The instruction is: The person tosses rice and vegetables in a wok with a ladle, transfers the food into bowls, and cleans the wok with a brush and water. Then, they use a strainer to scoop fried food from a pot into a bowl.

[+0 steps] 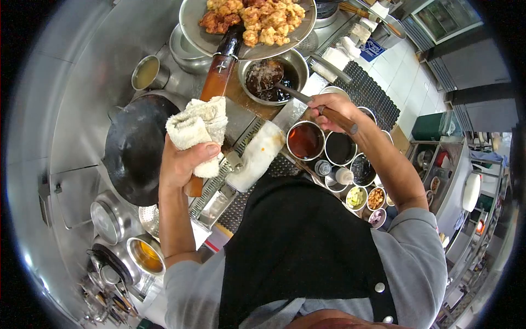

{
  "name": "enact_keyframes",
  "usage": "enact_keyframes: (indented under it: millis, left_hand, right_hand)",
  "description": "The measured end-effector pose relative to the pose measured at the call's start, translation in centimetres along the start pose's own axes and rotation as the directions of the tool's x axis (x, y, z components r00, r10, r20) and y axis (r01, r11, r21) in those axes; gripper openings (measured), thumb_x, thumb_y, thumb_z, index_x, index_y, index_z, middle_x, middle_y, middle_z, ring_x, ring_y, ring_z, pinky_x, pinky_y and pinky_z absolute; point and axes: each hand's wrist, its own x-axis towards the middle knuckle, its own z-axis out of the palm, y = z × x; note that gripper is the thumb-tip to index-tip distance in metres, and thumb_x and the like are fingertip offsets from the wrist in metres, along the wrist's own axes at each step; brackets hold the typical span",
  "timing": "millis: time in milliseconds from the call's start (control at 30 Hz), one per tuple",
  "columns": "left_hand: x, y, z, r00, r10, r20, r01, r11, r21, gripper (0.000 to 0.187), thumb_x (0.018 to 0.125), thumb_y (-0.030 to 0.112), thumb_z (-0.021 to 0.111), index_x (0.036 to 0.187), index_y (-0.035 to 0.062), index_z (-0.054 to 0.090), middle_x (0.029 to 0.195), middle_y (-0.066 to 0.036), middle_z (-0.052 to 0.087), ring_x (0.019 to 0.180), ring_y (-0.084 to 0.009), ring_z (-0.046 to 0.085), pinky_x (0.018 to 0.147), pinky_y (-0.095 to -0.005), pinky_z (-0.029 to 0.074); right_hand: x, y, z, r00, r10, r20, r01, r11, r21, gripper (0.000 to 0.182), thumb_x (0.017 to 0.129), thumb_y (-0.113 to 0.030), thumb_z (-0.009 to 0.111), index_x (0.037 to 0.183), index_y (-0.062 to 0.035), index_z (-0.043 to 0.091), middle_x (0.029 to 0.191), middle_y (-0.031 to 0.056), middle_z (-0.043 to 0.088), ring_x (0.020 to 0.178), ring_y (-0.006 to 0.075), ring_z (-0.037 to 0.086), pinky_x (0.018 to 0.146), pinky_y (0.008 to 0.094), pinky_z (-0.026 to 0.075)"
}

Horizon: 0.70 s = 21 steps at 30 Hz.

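My left hand (183,162) is closed on a folded white towel (198,129) wrapped round the wooden handle (215,79) of a wide strainer. Fried battered pieces (274,19) lie in the strainer (192,19), held at the top of the view. My right hand (334,108) grips a ladle (296,94) by its wooden handle. The ladle's bowl is in dark liquid inside a steel pot (300,60), partly under the strainer's edge. A white rolled cloth (257,156) lies between my forearms.
A black wok (137,148) is tilted at the left. Containers of reddish sauce (305,141) and dark sauce (339,148), bottles and small tubs of chopped ingredients (356,197) stand by my right arm. Steel pots (147,255) sit lower left. Shelving (466,219) lines the right.
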Motion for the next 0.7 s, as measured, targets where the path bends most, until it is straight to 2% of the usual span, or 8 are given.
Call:
enact_keyframes:
  millis: [100,333,367,433,533,567,700]
  left_hand:
    - [0.5,0.2,0.0,1.000,-0.018,-0.006,0.018,1.000,-0.017,0.067,0.069,0.011,0.086,0.129,-0.0049,0.061,0.108,-0.007,0.070,0.092,-0.0146,0.067,0.082,-0.0292,0.054]
    - [-2.0,-1.2,1.3,1.000,0.003,-0.013,-0.004,0.999,-0.052,0.064,0.069,0.011,0.086,0.127,-0.0038,0.062,0.107,-0.007,0.070,0.091,-0.0146,0.067,0.080,-0.0289,0.054]
    - [-2.3,-1.5,1.2,1.000,-0.001,-0.026,0.000,0.999,-0.049,0.064,0.069,0.011,0.086,0.126,-0.0037,0.063,0.106,-0.007,0.070,0.091,-0.0145,0.067,0.080,-0.0288,0.054]
    - [-3.1,-1.9,1.1,1.000,0.013,-0.023,-0.014,0.999,-0.038,0.063,0.069,0.011,0.086,0.126,-0.0036,0.063,0.106,-0.006,0.070,0.091,-0.0144,0.067,0.080,-0.0285,0.054]
    - [-3.8,-2.9,0.3,1.000,0.020,-0.016,-0.020,0.999,-0.035,0.062,0.069,0.011,0.086,0.125,-0.0036,0.063,0.106,-0.006,0.070,0.090,-0.0142,0.068,0.079,-0.0283,0.054]
    - [-4.2,-3.4,0.2,1.000,0.007,-0.026,-0.008,1.000,-0.024,0.061,0.070,0.012,0.086,0.125,-0.0037,0.063,0.105,-0.006,0.070,0.089,-0.0142,0.068,0.078,-0.0285,0.054]
    - [-5.4,-5.4,-0.5,0.998,0.002,-0.069,-0.001,1.000,0.013,0.058,0.071,0.009,0.085,0.124,-0.0036,0.064,0.105,-0.007,0.071,0.088,-0.0149,0.069,0.078,-0.0289,0.056]
  right_hand:
    - [0.2,0.3,-0.3,0.993,-0.047,0.106,0.034,0.992,0.119,0.012,0.095,-0.017,0.065,0.094,-0.0093,0.056,0.074,0.0008,0.060,0.052,0.0126,0.052,0.051,0.0314,0.048]
    - [-1.3,2.8,-1.6,0.985,-0.113,0.132,0.083,0.973,0.213,0.013,0.095,-0.016,0.065,0.094,-0.0081,0.055,0.074,0.0019,0.058,0.054,0.0131,0.053,0.050,0.0320,0.049]
    - [-1.6,3.0,-1.7,0.984,-0.120,0.134,0.090,0.974,0.209,0.013,0.095,-0.016,0.065,0.094,-0.0081,0.055,0.074,0.0019,0.058,0.054,0.0131,0.053,0.050,0.0320,0.049]
    - [-2.8,3.4,-1.1,0.972,-0.206,0.112,0.208,0.978,-0.003,0.013,0.094,-0.015,0.066,0.099,-0.0066,0.056,0.075,0.0025,0.057,0.055,0.0133,0.053,0.050,0.0315,0.049]
    - [-3.4,3.7,-1.5,0.971,-0.216,0.103,0.215,0.976,0.024,0.019,0.093,-0.015,0.066,0.106,-0.0041,0.057,0.076,0.0032,0.057,0.056,0.0133,0.053,0.050,0.0317,0.049]
    - [-3.7,4.0,-1.8,0.972,-0.214,0.100,0.213,0.977,0.023,0.028,0.093,-0.015,0.066,0.115,-0.0018,0.056,0.077,0.0030,0.057,0.056,0.0136,0.053,0.050,0.0319,0.049]
    - [-5.3,4.7,-2.0,0.958,-0.272,0.093,0.272,0.962,0.010,0.035,0.093,-0.016,0.066,0.122,0.0001,0.055,0.076,0.0034,0.057,0.055,0.0146,0.054,0.050,0.0317,0.050]
